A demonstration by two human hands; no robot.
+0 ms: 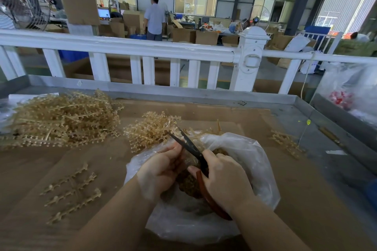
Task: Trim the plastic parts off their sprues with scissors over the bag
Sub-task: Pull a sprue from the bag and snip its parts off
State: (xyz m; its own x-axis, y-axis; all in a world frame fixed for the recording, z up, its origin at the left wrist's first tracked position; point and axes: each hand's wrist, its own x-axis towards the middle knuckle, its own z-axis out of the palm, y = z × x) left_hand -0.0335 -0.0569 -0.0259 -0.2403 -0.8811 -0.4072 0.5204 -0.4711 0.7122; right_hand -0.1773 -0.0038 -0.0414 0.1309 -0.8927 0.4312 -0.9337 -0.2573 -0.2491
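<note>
My right hand grips the red-handled scissors, whose dark blades point up and left over the clear plastic bag. My left hand is curled next to the blades and pinches something thin and reddish that I cannot make out. Cut tan parts lie heaped inside the bag under both hands. A small pile of tan sprues sits just behind the bag, and a big pile lies at the left.
Several single sprues lie on the cardboard-covered table at my left; a few more sit at the right. A white railing runs behind the table. Another clear bag stands at the far right.
</note>
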